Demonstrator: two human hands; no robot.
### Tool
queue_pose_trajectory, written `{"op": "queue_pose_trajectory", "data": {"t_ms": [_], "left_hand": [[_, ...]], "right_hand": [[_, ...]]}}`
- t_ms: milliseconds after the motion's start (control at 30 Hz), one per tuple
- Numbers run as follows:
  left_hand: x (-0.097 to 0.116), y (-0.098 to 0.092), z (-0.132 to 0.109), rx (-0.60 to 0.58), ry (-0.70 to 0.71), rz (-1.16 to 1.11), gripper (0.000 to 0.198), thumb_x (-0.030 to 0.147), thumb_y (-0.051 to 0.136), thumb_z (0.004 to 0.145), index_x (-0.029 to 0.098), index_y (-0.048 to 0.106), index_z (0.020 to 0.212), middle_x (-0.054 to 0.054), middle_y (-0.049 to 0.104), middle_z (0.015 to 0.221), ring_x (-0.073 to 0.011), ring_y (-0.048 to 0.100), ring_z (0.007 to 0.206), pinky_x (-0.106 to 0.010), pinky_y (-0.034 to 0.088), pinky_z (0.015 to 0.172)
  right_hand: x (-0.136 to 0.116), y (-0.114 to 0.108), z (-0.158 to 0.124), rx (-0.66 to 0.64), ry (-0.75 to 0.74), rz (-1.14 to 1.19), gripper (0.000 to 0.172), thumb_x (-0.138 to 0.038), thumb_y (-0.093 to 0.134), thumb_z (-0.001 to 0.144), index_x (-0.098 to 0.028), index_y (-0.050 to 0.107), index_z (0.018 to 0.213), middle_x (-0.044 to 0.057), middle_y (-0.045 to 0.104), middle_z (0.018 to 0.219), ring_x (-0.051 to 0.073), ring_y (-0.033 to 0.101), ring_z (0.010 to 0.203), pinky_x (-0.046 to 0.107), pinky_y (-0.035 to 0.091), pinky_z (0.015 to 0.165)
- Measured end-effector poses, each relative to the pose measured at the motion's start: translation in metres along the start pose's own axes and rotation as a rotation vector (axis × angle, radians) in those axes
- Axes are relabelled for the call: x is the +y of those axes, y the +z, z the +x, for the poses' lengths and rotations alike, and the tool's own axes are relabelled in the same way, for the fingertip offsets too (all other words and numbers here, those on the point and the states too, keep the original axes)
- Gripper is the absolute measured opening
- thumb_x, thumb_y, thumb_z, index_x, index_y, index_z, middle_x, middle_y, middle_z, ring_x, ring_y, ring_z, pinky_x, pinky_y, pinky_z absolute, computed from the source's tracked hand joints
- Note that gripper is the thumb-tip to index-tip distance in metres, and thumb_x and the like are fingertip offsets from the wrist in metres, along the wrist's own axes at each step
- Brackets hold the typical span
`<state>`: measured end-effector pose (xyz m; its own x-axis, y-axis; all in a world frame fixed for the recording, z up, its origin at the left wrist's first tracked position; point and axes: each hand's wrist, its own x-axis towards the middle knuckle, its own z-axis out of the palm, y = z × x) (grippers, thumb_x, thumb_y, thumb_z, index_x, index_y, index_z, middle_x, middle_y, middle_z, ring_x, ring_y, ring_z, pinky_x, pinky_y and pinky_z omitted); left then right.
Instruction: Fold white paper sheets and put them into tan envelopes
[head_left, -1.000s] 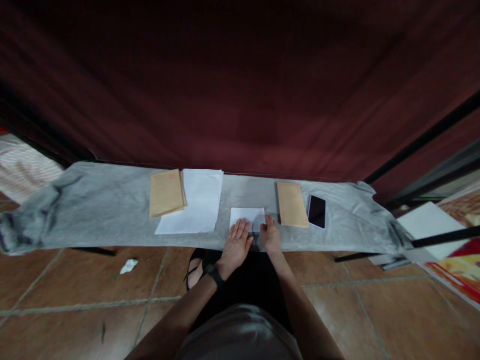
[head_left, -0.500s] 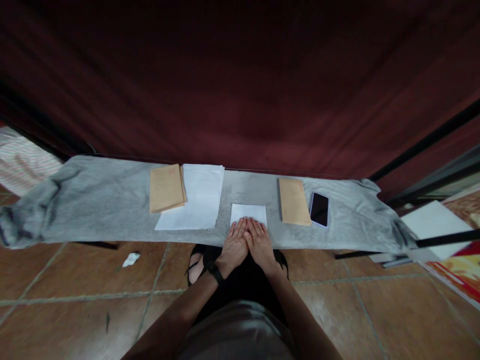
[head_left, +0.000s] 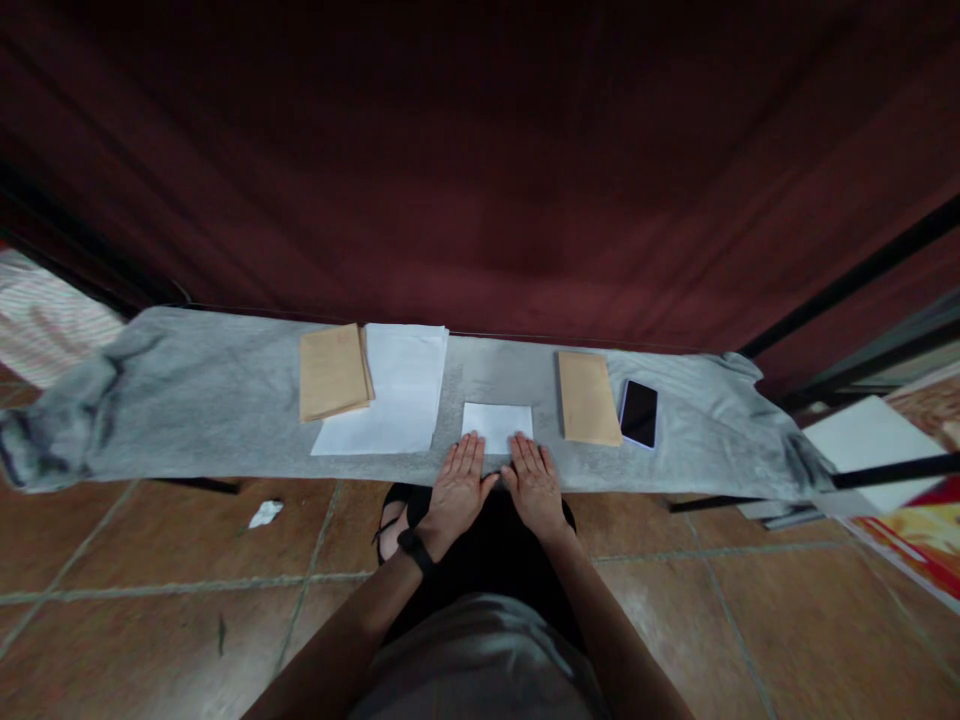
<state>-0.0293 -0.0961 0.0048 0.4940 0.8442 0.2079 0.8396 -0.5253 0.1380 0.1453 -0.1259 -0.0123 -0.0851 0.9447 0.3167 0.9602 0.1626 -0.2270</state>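
A small white rectangle of paper (head_left: 497,424), which looks folded, lies flat on the grey cloth in front of me. My left hand (head_left: 459,486) rests palm down with its fingers stretched out over the paper's near left corner. Over the near right corner lies my right hand (head_left: 534,485), flat in the same way. The thumbs point toward each other with a small gap between them. Neither hand grips anything. A dark band circles my left wrist.
The narrow bench (head_left: 210,400) is covered with grey cloth. Brown envelopes (head_left: 334,372) overlap larger white sheets (head_left: 401,395) on the left. Another brown envelope (head_left: 588,398) and a phone (head_left: 639,414) lie to the right. A dark red curtain (head_left: 480,200) hangs behind.
My hands have moved apart, from side by side at the middle of the paper to its left and right near corners. More of the paper shows between them.
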Motion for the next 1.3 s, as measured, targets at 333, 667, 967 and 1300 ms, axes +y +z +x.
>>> {"op": "queue_pose_trajectory", "data": {"t_ms": [333,667,967,1300], "left_hand": [[-0.01,0.0,-0.009,0.013,-0.068,0.064,0.066,0.046,0.034,0.103,0.002,0.036,0.152,-0.02,0.037,0.158,-0.0292,0.029,0.15,-0.046,0.028,0.123],[-0.011,0.001,-0.009,-0.001,-0.085,0.054,0.068,0.045,0.037,0.102,0.002,0.033,0.154,-0.021,0.035,0.159,-0.0306,0.029,0.15,-0.047,0.026,0.124],[-0.011,0.001,-0.009,0.003,-0.065,0.07,0.061,0.036,0.036,0.102,0.0,0.038,0.151,-0.022,0.038,0.157,-0.0303,0.03,0.15,-0.048,0.027,0.123],[-0.006,-0.001,0.0,0.049,-0.074,0.003,0.059,0.036,0.03,0.103,0.003,0.038,0.151,-0.021,0.042,0.155,-0.0297,0.03,0.15,-0.053,0.025,0.123]], "right_hand": [[0.018,-0.007,-0.011,0.011,0.035,-0.038,0.054,-0.038,0.035,0.107,-0.011,0.038,0.154,0.014,0.044,0.155,0.027,0.039,0.146,0.046,0.029,0.12],[0.008,-0.011,0.007,0.02,0.084,-0.003,0.055,-0.038,0.03,0.107,-0.007,0.041,0.151,0.016,0.045,0.154,0.027,0.038,0.146,0.047,0.029,0.12],[-0.017,0.003,0.05,-0.128,-0.024,0.059,0.051,-0.04,0.031,0.107,-0.017,0.044,0.151,0.008,0.042,0.157,0.023,0.037,0.147,0.045,0.026,0.123],[-0.007,0.005,0.045,-0.138,0.014,-0.022,0.05,-0.039,0.033,0.107,-0.021,0.041,0.153,0.008,0.036,0.161,0.024,0.035,0.148,0.047,0.025,0.122]]}}
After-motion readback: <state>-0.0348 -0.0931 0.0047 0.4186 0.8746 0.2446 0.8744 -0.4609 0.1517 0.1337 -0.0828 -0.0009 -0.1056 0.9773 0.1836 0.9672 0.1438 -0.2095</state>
